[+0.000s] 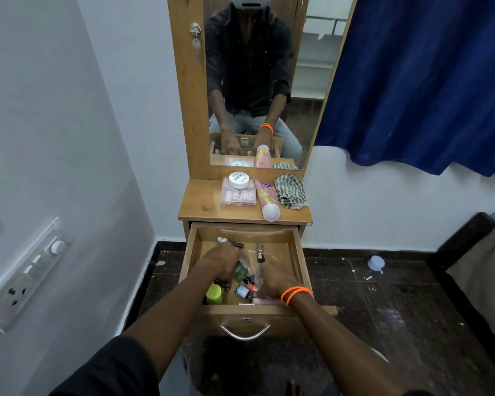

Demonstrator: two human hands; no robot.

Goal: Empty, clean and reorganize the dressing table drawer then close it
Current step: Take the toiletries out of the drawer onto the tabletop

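Observation:
The wooden drawer [296, 252] of the dressing table is pulled out. Several small cosmetics lie in it: a green-capped jar [214, 293], a green bottle [240, 274], a blue-labelled bottle [243, 291], a brown tube [260, 252] and a silver-capped bottle [223, 240]. My left hand [222, 261] is inside at the left, fingers curled over a dark-capped item [237, 245] that sticks out beyond it. My right hand [276, 278], with orange bands at the wrist, reaches in at the right over a clear item [258, 274]. Its fingers are hidden.
On the table top [203, 201] lie a clear box with a white jar [238, 180] on it, a pink tube [266, 200] and a striped cloth [290, 191]. A mirror [255, 81] stands behind. A blue curtain [426, 81] hangs right, a switchboard [26, 272] left.

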